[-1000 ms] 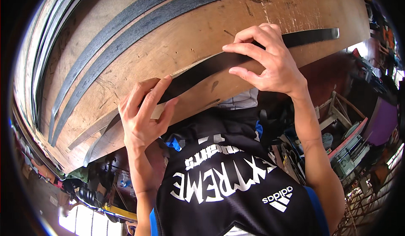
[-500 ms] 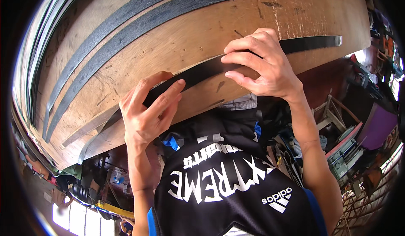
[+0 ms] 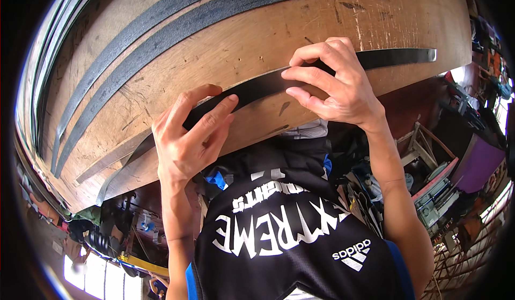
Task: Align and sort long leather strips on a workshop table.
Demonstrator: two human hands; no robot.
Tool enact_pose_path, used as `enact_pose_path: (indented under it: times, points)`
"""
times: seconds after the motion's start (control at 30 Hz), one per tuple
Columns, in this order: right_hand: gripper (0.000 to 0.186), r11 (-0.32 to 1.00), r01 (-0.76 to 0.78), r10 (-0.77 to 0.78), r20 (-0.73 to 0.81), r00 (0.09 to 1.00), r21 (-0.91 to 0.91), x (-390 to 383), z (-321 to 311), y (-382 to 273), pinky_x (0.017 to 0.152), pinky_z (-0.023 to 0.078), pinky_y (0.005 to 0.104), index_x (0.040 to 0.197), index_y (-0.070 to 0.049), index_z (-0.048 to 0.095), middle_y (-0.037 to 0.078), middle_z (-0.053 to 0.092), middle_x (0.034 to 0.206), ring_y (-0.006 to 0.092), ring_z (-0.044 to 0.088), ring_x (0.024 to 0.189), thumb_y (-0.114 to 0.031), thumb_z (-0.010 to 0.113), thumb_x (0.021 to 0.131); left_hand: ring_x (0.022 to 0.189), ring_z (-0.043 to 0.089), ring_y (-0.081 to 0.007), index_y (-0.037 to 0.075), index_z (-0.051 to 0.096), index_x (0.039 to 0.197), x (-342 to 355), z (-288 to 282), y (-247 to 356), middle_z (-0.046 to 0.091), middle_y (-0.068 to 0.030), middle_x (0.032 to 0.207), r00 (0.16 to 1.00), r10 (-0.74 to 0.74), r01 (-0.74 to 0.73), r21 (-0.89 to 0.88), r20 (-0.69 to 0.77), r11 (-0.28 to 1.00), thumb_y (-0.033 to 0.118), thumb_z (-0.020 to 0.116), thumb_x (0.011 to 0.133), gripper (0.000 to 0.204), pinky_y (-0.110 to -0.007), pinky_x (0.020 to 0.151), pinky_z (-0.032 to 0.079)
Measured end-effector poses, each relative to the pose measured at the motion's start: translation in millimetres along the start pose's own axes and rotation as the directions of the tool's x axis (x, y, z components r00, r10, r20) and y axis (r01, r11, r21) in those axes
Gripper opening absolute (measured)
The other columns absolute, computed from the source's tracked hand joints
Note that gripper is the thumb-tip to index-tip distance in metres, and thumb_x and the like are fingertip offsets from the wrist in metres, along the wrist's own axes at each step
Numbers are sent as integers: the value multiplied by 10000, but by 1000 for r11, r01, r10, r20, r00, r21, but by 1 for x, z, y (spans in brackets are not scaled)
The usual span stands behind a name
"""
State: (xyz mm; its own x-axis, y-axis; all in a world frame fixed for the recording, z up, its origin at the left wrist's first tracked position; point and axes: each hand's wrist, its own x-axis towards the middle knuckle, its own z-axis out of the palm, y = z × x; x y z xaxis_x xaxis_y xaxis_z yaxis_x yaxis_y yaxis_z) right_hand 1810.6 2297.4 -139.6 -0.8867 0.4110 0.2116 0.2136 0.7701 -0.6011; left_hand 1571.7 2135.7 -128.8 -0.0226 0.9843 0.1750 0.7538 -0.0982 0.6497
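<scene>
A long, smooth black strip (image 3: 262,87), like belt leather, lies along the near edge of a wooden table. My left hand (image 3: 189,131) is on its left part, with bent fingers at both edges of the strip. Farther right, my right hand (image 3: 335,83) curls over the same strip, thumb toward the near edge and fingertips at the far edge. Past my right hand the strip runs on to a squared end. Its left end twists and hangs toward the table's edge. The undersides of both hands are hidden.
Two textured dark strips (image 3: 177,24) lie curved across the wooden tabletop (image 3: 252,48). A stack of long strips (image 3: 47,58) runs along the far left rim. Beyond the table at right stand a wooden frame (image 3: 416,147) and a purple panel (image 3: 475,163).
Both hands keep their hold and stay almost in place. The strip's right end and the table have shifted very slightly in the view.
</scene>
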Motion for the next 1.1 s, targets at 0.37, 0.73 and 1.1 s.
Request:
enact_pose_path:
  times: [0.37,0.73,1.1]
  points:
    - [286,999,15,-16,-36,999,-28,-8,6,1,880,435,350,991,-172,757,-32,640,1109,190,580,1007,-111,833,722,802,723,-205,180,794,1088,-1,1,-1,710,-63,1031,1000,-16,16,-20,-15,1000,-1,831,666,461,-325,628,589]
    - [327,999,10,-12,-34,999,-50,-10,7,2,863,445,345,1030,-183,775,-32,645,1126,195,585,1006,-113,835,716,808,725,-206,183,796,1090,-1,2,-2,712,-61,1032,1000,-15,15,-22,-8,1000,2,833,664,465,-328,637,594]
    - [340,1000,0,0,-9,1000,-30,-4,10,-4,886,435,350,1058,-189,784,-36,651,1130,188,571,1022,-159,831,723,827,729,-214,176,798,1091,-2,2,-3,712,-66,1038,1000,-31,31,-24,2,999,5,832,663,462,-332,655,592]
